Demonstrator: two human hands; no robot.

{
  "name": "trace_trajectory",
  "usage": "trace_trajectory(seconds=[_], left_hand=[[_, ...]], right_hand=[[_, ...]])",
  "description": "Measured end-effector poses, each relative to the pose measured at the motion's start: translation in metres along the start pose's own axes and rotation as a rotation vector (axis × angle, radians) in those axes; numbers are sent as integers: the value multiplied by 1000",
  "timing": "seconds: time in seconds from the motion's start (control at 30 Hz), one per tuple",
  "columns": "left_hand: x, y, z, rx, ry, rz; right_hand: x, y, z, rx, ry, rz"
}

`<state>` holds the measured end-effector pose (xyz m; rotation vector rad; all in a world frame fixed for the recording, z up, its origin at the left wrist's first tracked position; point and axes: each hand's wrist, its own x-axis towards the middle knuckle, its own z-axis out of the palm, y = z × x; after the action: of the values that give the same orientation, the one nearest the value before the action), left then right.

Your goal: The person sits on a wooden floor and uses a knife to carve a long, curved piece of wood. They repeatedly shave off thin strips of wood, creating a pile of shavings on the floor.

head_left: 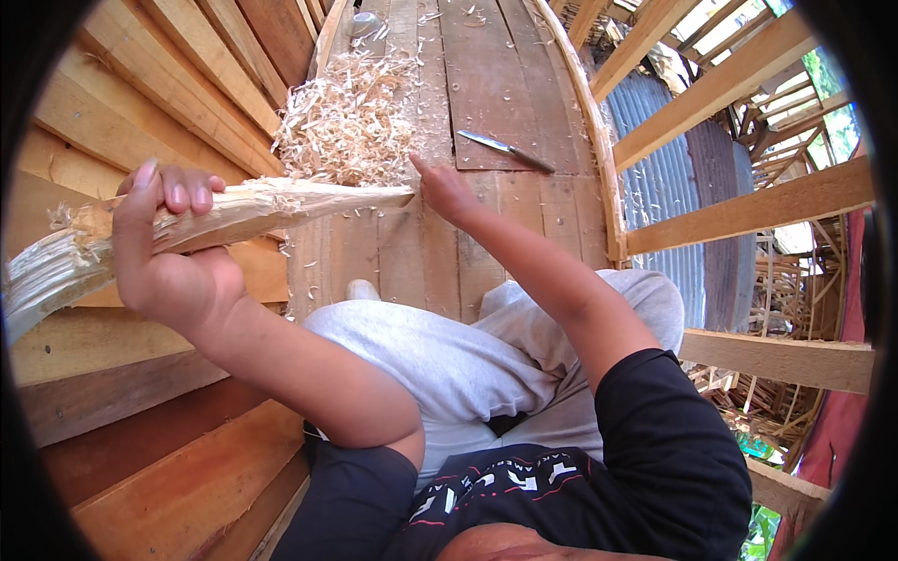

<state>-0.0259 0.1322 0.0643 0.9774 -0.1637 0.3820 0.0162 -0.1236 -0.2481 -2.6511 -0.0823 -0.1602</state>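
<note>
My left hand (173, 229) is wrapped round a long piece of pale, rough-hewn wood (290, 204), gripping it toward its thick, splintered left part. From there the wood narrows to a blunt tip at the right. Just past that tip is my right hand (447, 192), with one finger stretched out forward and its other fingers mostly hidden. Nothing shows in it. Whether it touches the tip I cannot tell. On the floorboards beyond lies a knife (505, 150) with a dark handle, its blade toward the left.
A heap of wood shavings (346, 122) lies against the plank wall (178, 65) at the left. Farther off stands a small clear container (366, 24). Wooden rails (748, 206) run along the right, with corrugated metal sheeting (659, 159) beyond. My bent legs (440, 355) take up the near floor.
</note>
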Motion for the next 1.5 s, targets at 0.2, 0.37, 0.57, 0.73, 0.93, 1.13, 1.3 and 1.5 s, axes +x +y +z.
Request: trace_trajectory(seconds=[0.2, 0.37, 0.57, 0.73, 0.93, 1.13, 1.3, 1.5], left_hand=[[-1, 3, 3, 49, 25, 5], [0, -2, 1, 20, 15, -5], [1, -2, -1, 24, 32, -10], [2, -3, -2, 34, 41, -17], [3, -2, -3, 41, 50, 7], [2, -3, -1, 28, 34, -2], [2, -2, 0, 42, 52, 1], [1, -2, 2, 54, 47, -6]], right_hand=[[14, -7, -3, 44, 47, 29], [62, 51, -18, 467, 348, 385], [98, 2, -90, 1191, 603, 656], [80, -6, -86, 471, -32, 21], [-12, -10, -42, -277, -360, -76], [-66, -33, -14, -541, -228, -237], [-61, -20, -13, -262, -222, -165], [-50, -11, -10, 24, -64, -21]])
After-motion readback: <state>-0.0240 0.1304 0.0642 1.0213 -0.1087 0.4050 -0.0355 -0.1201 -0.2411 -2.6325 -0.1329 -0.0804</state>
